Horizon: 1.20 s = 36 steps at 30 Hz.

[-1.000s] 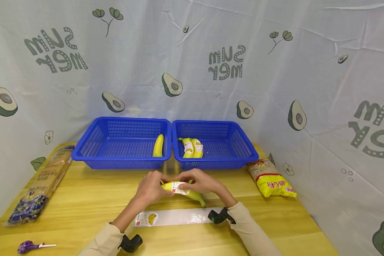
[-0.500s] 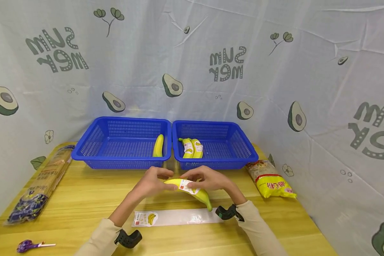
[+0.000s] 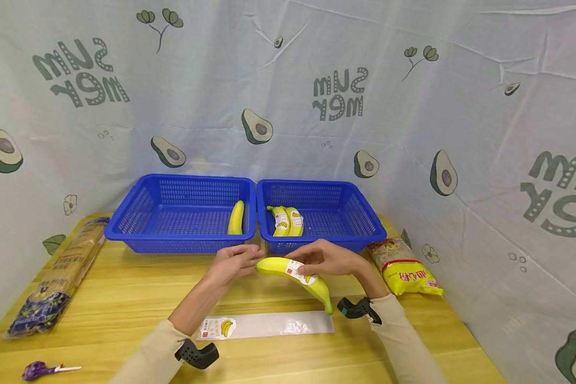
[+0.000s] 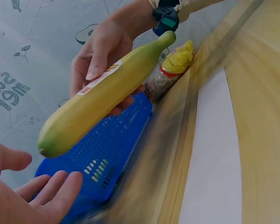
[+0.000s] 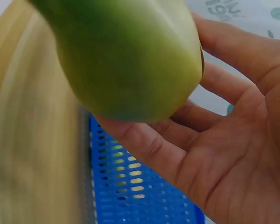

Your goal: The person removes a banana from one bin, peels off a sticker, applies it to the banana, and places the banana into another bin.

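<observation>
My right hand [image 3: 333, 260] grips a yellow banana [image 3: 273, 265] with a greenish stem, thumb over the white label [image 3: 301, 272] wrapped on its middle. The banana is held above the table, its stem pointing down to the right. Just off its left tip is my left hand [image 3: 232, 265], fingers extended; the left wrist view shows a gap between that hand [image 4: 42, 191] and the tip. Below lies a clear-white backing strip [image 3: 278, 324] bearing one banana sticker [image 3: 217, 327] at its left end. In the right wrist view the banana [image 5: 135, 60] hides part of the fingers.
Two blue baskets stand at the back: the left basket [image 3: 182, 245] holds one unlabelled banana [image 3: 236, 218], the right basket [image 3: 338, 246] two labelled bananas [image 3: 288, 221]. A noodle packet [image 3: 60, 277] lies left, a lollipop [image 3: 48, 369] front left, a yellow food bag [image 3: 408, 272] right.
The right hand has moved right and slightly up with the labelled banana. The left hand has let go of the banana's tip and its fingers have straightened.
</observation>
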Each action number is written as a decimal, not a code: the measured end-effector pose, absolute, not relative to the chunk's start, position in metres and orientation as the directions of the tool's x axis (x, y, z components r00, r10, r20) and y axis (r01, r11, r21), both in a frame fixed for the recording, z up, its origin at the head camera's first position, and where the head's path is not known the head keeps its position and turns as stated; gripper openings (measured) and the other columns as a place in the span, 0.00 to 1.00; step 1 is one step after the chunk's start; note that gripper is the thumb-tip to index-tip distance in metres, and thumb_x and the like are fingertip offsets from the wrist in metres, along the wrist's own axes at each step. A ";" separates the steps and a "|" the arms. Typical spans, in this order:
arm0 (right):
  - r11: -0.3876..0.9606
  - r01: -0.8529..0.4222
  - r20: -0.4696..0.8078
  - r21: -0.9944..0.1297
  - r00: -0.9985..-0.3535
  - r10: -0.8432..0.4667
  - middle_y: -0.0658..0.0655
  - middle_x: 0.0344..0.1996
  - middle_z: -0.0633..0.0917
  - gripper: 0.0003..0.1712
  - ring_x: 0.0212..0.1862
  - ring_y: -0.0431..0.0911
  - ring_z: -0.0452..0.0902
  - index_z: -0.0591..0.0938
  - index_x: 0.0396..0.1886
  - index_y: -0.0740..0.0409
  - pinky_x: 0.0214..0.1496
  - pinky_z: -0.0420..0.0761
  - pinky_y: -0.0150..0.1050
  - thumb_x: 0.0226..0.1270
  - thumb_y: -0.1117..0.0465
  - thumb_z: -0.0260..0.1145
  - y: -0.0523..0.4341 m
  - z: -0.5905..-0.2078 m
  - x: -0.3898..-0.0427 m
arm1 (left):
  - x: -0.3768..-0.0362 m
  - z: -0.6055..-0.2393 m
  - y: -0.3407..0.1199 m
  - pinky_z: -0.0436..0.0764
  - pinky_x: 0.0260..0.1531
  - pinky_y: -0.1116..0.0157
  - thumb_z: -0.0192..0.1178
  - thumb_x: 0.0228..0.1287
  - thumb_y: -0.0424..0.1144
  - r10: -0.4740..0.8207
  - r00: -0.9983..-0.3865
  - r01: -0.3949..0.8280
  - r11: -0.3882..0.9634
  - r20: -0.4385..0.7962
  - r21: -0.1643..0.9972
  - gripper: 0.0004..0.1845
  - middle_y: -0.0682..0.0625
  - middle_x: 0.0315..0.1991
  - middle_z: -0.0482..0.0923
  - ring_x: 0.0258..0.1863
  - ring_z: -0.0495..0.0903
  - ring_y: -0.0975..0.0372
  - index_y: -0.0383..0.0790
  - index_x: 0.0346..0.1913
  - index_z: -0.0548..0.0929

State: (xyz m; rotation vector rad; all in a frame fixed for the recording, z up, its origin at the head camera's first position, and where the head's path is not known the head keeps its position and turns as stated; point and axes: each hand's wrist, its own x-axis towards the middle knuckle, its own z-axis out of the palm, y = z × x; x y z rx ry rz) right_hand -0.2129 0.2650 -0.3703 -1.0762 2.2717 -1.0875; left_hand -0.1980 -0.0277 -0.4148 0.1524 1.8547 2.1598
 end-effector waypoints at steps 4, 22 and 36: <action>0.366 -0.441 -0.022 -0.819 -0.614 -0.789 0.62 0.53 0.89 0.24 0.47 0.46 0.87 0.78 0.72 0.70 0.50 0.89 0.37 0.82 0.67 0.65 0.270 -0.364 -0.215 | -0.200 -0.419 -0.017 0.89 0.58 0.57 0.58 0.82 0.31 0.219 -0.965 -0.199 -0.259 -0.143 0.945 0.21 0.31 0.64 0.83 0.56 0.88 0.50 0.20 0.69 0.76; 0.467 -0.383 -0.049 -0.797 -0.730 -0.682 0.66 0.58 0.86 0.31 0.45 0.53 0.91 0.73 0.78 0.68 0.46 0.89 0.39 0.82 0.61 0.67 0.284 -0.326 -0.223 | -0.212 -0.420 0.021 0.87 0.60 0.54 0.58 0.79 0.23 0.089 -0.973 -0.219 -0.641 -0.212 0.736 0.19 0.42 0.40 0.86 0.41 0.90 0.57 0.18 0.67 0.74; 0.537 -0.389 0.008 -0.749 -0.815 -0.579 0.61 0.47 0.89 0.30 0.40 0.50 0.89 0.75 0.78 0.63 0.45 0.90 0.41 0.82 0.62 0.67 0.290 -0.300 -0.250 | -0.219 -0.413 0.035 0.91 0.50 0.60 0.60 0.77 0.23 0.042 -0.949 -0.241 -0.734 -0.313 0.635 0.03 0.45 0.36 0.81 0.33 0.85 0.61 0.32 0.46 0.80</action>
